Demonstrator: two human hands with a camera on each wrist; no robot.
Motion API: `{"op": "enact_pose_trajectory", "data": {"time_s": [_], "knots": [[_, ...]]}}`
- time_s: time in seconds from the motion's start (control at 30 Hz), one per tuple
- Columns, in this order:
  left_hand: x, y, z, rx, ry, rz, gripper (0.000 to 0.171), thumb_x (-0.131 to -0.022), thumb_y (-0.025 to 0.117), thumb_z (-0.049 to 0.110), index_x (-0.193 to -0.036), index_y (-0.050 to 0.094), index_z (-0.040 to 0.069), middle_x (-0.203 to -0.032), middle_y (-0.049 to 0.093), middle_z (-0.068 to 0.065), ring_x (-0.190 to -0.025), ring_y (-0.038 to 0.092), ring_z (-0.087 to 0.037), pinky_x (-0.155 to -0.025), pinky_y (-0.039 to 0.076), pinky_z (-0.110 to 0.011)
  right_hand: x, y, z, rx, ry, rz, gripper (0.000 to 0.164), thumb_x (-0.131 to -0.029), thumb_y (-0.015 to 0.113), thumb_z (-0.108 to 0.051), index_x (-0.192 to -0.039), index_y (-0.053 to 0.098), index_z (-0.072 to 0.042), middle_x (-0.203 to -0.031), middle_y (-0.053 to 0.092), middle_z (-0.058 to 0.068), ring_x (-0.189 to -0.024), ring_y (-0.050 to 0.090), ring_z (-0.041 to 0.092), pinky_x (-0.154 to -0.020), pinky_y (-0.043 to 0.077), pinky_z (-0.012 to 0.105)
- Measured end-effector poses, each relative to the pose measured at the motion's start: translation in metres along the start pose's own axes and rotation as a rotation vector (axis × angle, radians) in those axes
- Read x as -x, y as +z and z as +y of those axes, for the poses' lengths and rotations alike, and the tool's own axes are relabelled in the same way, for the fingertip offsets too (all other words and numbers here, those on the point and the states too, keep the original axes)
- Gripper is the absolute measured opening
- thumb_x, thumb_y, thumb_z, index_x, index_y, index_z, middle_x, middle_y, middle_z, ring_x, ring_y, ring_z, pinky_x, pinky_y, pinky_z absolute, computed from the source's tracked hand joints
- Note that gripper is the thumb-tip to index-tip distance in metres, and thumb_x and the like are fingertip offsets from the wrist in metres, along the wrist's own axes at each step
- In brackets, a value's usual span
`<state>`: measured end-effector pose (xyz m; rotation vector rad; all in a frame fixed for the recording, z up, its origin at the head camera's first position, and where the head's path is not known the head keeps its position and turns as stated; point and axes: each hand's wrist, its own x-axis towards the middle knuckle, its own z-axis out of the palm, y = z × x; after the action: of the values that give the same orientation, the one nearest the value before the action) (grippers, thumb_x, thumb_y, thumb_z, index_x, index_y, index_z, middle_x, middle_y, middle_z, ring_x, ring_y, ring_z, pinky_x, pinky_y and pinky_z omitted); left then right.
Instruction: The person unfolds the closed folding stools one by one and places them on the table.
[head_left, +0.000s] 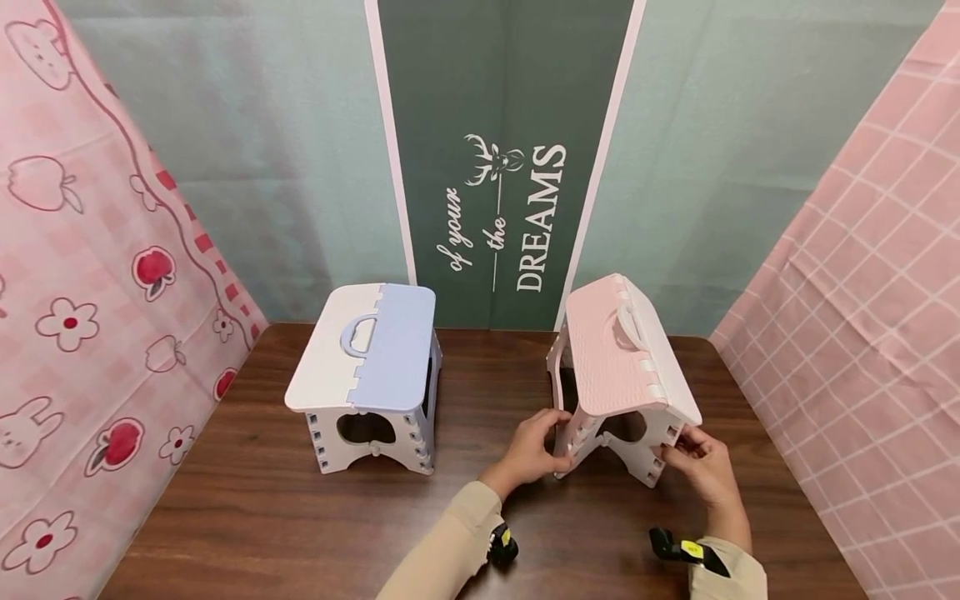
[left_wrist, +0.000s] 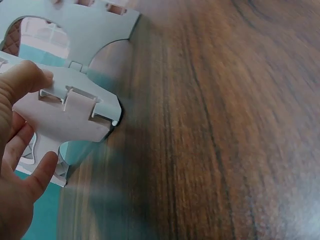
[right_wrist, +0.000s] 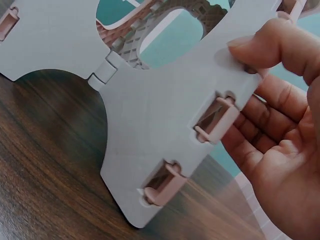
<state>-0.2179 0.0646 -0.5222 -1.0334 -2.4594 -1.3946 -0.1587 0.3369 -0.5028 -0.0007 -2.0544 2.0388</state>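
A pink and white folding step stool point(head_left: 611, 350) stands on the table at the right, its two top halves tilted into a ridge along the hinge. My left hand point(head_left: 531, 448) grips its near left leg, thumb over the edge of the white end panel and fingers around the pink side. At the opposite leg, my right hand point(head_left: 703, 468) pinches the edge of the white end panel point(right_wrist: 145, 120), its thumb on the panel's face and its fingers behind. In the right wrist view, the hinge point(right_wrist: 102, 72) in the middle of that panel shows bent.
A blue and white folding step stool point(head_left: 367, 350) stands fully unfolded with a flat top at the left. Both stools are on a dark wooden table point(head_left: 255, 517). Cloth hangings enclose the table: a pink patterned one point(head_left: 67, 325), a green one behind and a pink checked one point(head_left: 855, 333).
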Motion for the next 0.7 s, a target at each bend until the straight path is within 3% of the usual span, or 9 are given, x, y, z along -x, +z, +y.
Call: {"op": "enact_pose_trajectory", "data": {"time_s": [0.23,0.5,0.7], "knots": [[0.000,0.000,0.001,-0.010,0.010,0.008,0.057,-0.064,0.078,0.008,-0.116,0.056,0.006,-0.107,0.059,-0.004,-0.092,0.058,-0.017,-0.080,0.041,-0.014,0.001,0.001,-0.005,0.051,0.025,-0.010,0.041,-0.074,0.064,0.017,-0.093,0.070,-0.019,-0.081,0.065,-0.005,-0.074,0.059,0.006,-0.062,0.048,0.019],[0.001,0.000,0.004,-0.040,0.033,0.004,0.058,-0.064,0.078,0.009,-0.118,0.056,0.003,-0.107,0.060,-0.006,-0.089,0.059,-0.020,-0.077,0.042,-0.015,0.010,0.006,-0.013,0.266,0.022,0.010,0.028,-0.078,0.069,0.004,-0.102,0.065,-0.009,-0.085,0.063,-0.010,-0.077,0.060,0.003,-0.064,0.048,0.018],[0.002,-0.002,0.007,-0.048,0.011,0.010,0.059,-0.065,0.079,0.010,-0.119,0.056,0.002,-0.109,0.060,-0.006,-0.092,0.059,-0.021,-0.080,0.042,-0.017,0.012,0.012,-0.015,0.249,-0.002,-0.001,0.025,-0.079,0.067,0.008,-0.102,0.062,0.000,-0.084,0.063,-0.006,-0.076,0.060,0.005,-0.063,0.049,0.018]]}}
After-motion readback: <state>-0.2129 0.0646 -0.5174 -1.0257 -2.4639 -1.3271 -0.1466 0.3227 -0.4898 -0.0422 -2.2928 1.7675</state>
